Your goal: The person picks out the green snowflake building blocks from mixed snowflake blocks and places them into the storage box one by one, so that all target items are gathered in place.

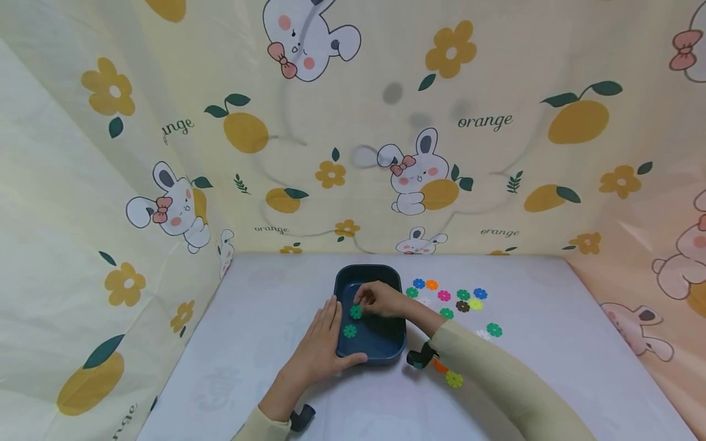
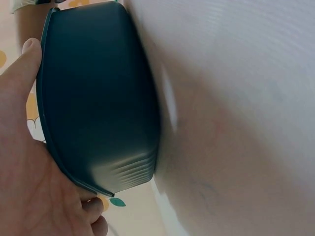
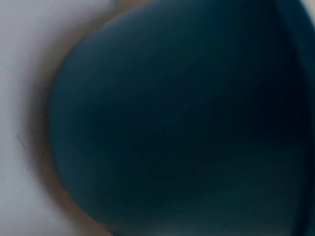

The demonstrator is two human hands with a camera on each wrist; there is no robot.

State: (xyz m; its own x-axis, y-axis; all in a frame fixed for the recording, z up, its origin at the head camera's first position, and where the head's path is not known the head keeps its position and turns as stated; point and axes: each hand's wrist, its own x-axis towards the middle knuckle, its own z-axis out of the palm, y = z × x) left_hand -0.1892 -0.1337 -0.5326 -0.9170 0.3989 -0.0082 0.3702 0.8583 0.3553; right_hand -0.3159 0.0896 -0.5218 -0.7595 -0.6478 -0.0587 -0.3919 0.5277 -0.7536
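- upper green disc (image 1: pixel 356 312): flat, bright green, its edge notched into petal-like lobes; it is inside the tray, toward the left wall, at the fingertips of the right hand.
- lower green disc (image 1: pixel 350 331): alike in colour and outline; it lies flat on the tray floor, nearer the person and just beside the first.
- tray (image 1: pixel 383 340): dark blue, oblong, round-cornered, with a raised wall; the left wrist view shows a smooth outer side with a ribbed patch, the right wrist view a blurred dark surface.
- right hand (image 1: pixel 380 299): reaches over the right wall, fingers bent downward; whether they pinch the upper green disc or merely touch it cannot be told.
- left hand (image 1: pixel 321 344): uncurled, the straight fingers resting along the left rim and the thumb stretched over the near rim.
- scattered group, right of the tray: notched discs in several colours, among them a pink disc (image 1: pixel 444 296), a brown disc (image 1: pixel 462 306) and an orange disc (image 1: pixel 432 285).
- yellow disc (image 1: pixel 455 379): near the right sleeve (image 1: pixel 502 373), which is beige.
- table (image 1: pixel 265 318): pale, bearing tray and discs.
- cloth (image 1: pixel 358 116): cream, printed with rabbits, oranges and flowers, behind the table.
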